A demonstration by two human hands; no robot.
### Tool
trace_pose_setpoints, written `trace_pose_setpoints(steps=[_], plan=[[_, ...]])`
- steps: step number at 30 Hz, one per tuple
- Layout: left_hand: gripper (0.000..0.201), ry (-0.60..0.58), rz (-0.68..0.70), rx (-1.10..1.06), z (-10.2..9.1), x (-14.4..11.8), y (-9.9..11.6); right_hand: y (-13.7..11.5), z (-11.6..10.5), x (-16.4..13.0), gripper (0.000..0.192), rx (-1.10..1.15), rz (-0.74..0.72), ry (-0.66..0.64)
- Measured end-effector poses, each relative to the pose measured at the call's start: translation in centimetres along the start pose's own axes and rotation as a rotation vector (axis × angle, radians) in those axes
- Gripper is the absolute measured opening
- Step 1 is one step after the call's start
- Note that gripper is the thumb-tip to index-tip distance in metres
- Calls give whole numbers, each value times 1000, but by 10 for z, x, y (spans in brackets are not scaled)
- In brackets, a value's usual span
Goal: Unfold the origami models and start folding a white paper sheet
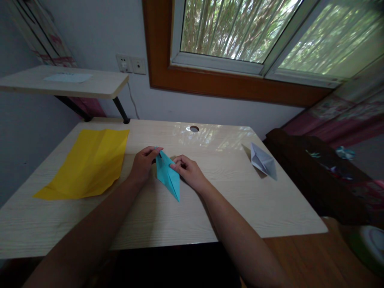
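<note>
A folded turquoise paper [168, 177], narrow and pointed toward me, lies on the pale wooden desk [210, 204] at its middle. My left hand [143, 164] pinches the paper's upper tip with the fingertips. My right hand [188, 171] presses its fingers on the paper's right edge near the top. Both hands touch the same piece.
A creased yellow sheet [90, 162] lies flat on the desk's left. A folded white paper shape [263, 161] sits at the right. A cable hole [194, 129] is at the desk's back. A raised shelf [64, 82] stands back left; a dark cabinet [318, 176] borders the right.
</note>
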State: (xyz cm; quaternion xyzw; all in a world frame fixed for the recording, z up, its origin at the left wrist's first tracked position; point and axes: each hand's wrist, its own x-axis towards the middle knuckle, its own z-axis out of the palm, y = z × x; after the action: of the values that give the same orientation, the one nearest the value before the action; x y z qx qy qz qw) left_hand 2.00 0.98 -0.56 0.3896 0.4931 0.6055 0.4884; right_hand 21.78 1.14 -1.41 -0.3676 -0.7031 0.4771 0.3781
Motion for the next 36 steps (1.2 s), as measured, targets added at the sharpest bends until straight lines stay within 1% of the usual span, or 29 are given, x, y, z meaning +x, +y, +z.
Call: trace_pose_setpoints(steps=[4,7,10,16,21,23,26,30,31,36], plan=[[31,70,-14,-89,-1,2,3,4,3,1,44,238,78,-54],[35,87,-38,-161,-2,4,3,9,4,2,48,297,117,-58],[41,83,-42,-178,-3,4,2,14,3,3,46,248,112,11],[46,11,-44,-156,-2,3,2,14,0,3,41,143,87,101],[35,-59,-55,-146,-1,4,-3,13,-3,5,39,71,72,197],[32,-58,-58,-144,0,4,-5,12,-3,5,39,72,55,208],[32,-34,-60,-137,0,4,-6,8,-1,4,45,102,61,166],[33,-24,-71,-131,0,3,-3,4,0,2,65,124,101,52],[34,-25,-76,-128,0,3,-3,3,0,1,67,122,104,37],[37,-8,-79,-103,0,2,-3,7,0,2,60,107,109,11]])
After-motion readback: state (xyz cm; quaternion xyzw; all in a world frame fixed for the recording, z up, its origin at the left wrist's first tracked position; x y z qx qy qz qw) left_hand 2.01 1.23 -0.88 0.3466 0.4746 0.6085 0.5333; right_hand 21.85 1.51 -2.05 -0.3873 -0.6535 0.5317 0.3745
